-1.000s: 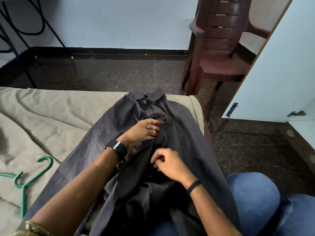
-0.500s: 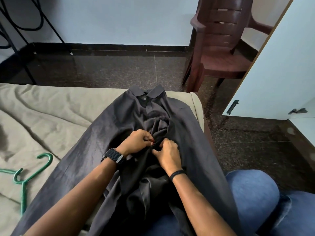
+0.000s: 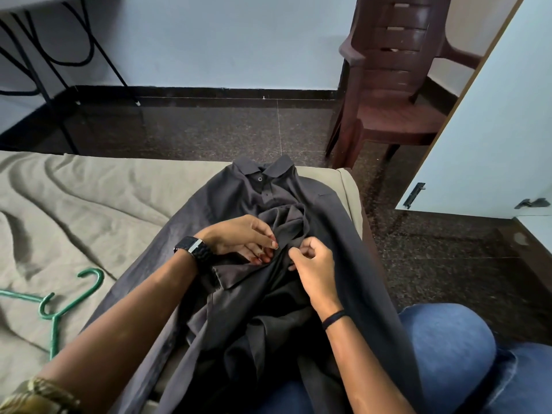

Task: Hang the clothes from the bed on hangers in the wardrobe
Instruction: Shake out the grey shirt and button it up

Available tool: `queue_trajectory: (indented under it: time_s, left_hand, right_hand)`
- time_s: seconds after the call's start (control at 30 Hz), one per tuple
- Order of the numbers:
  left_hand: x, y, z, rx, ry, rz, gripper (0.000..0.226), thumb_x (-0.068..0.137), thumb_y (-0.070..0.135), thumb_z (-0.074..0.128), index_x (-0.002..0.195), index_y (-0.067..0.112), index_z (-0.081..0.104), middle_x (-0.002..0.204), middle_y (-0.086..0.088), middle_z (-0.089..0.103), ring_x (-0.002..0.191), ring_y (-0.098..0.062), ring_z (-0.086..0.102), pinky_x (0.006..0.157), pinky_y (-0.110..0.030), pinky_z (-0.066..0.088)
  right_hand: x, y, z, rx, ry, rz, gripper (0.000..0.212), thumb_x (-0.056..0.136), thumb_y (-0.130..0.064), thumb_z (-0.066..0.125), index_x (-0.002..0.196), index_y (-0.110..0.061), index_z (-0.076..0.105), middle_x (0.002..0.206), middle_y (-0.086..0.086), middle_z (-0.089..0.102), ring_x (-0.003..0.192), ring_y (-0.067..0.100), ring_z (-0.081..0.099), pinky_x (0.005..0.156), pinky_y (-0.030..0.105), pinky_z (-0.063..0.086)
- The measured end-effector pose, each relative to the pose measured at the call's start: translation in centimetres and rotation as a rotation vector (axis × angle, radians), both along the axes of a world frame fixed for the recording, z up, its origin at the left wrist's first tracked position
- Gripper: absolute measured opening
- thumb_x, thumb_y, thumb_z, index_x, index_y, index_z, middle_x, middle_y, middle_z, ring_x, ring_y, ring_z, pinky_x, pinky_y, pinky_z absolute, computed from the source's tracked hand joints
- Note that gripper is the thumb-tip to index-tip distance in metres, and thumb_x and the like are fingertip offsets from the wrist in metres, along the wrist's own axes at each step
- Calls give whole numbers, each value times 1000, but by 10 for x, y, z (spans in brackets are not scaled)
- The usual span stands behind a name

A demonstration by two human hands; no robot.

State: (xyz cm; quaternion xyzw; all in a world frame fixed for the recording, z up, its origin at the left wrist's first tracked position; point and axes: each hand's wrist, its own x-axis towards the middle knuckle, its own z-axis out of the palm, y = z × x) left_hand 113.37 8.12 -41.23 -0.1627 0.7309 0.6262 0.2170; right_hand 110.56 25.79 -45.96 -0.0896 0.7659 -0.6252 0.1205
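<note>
A dark speckled floor (image 3: 239,130) runs back to a pale blue wall with a black skirting, a brown plastic chair (image 3: 394,94) stands in the far right corner, and a white wardrobe door (image 3: 490,138) hangs open along the right edge. Nearer the camera lies the bed (image 3: 89,198), covered with a wrinkled beige sheet. A dark grey shirt (image 3: 239,189) is spread lengthwise on the bed near its right edge, collar pointing away towards the floor, its lower part draping onto the person's lap in blue jeans (image 3: 448,354). The top two buttons below the collar look fastened; below them the front is bunched and open. The left hand (image 3: 239,237), with a dark watch on the wrist, pinches the edge of the placket at mid chest, its fingers closed narrowly on the cloth around what looks like a button. The right hand (image 3: 313,264), with a thin black band on the wrist, rests just beside it, fingers curled on the opposite edge of the shirt front. A green hanger (image 3: 64,306) lies on the sheet to the left, well apart from the shirt
</note>
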Motion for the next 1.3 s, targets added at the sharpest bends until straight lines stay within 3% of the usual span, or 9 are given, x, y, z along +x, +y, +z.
queue_trajectory:
  time_s: [0.13,0.23,0.33,0.47,0.63,0.8,0.93,1.1,1.3]
  left_hand:
    - [-1,10,7,-45,29,-44,4,87,9,69,85,6,68,78,-12,68,65,-15,67,60,-22,56]
    - [-1,20,7,-118,77,-31,7,87,11,68,88,4,66,77,-14,58,63,-10,59,61,-18,53]
    - [3,26,4,-115,95,29,7,89,12,66,88,5,68,73,-7,61,63,-9,58,60,-18,51]
    - [14,29,3,21,93,175,7,90,10,65,85,7,66,68,-6,65,58,-11,62,55,-18,52]
    - [25,36,3,30,150,270,9,90,11,65,82,7,68,71,-7,68,62,-13,65,62,-21,56]
    - [28,47,-1,29,214,384,13,92,5,61,79,6,66,69,-6,65,59,-9,62,61,-20,55]
    - [29,54,-2,44,259,422,16,92,4,60,78,8,67,67,-3,67,60,-7,63,60,-19,54]
    - [28,60,-4,-47,287,416,17,92,4,60,77,9,66,57,4,65,55,-3,61,60,-19,54]
    - [28,63,-6,-47,284,478,20,93,3,58,75,9,66,60,1,68,59,-8,65,60,-21,56]
  right_hand:
    - [7,5,6,-8,131,-10,22,80,-10,61,63,-18,49,54,-9,51,54,7,46,57,29,42]
    - [10,7,9,-36,160,-10,22,85,-12,64,67,-18,52,58,-7,55,56,12,53,57,33,50]
    - [10,9,11,-35,169,-2,20,87,-13,64,70,-20,55,62,-4,59,60,18,60,55,31,53]
    - [10,8,11,-137,93,-4,21,88,-7,61,70,-15,54,59,-5,55,52,8,53,48,19,46]
    - [10,8,12,-212,55,81,20,89,-6,63,72,-18,60,63,-5,60,57,7,58,51,20,48]
    - [11,8,11,-77,175,49,24,84,-10,68,68,-24,58,56,-14,60,57,0,58,57,21,53]
    - [15,8,11,-10,346,-76,21,80,-10,71,70,-21,57,58,-10,58,58,0,57,56,6,41]
    - [18,9,14,23,519,-48,14,79,-7,70,75,-13,59,65,-4,57,59,9,53,56,13,42]
    - [19,8,15,92,554,-29,8,78,-1,70,82,-6,65,73,3,60,60,14,55,60,22,47]
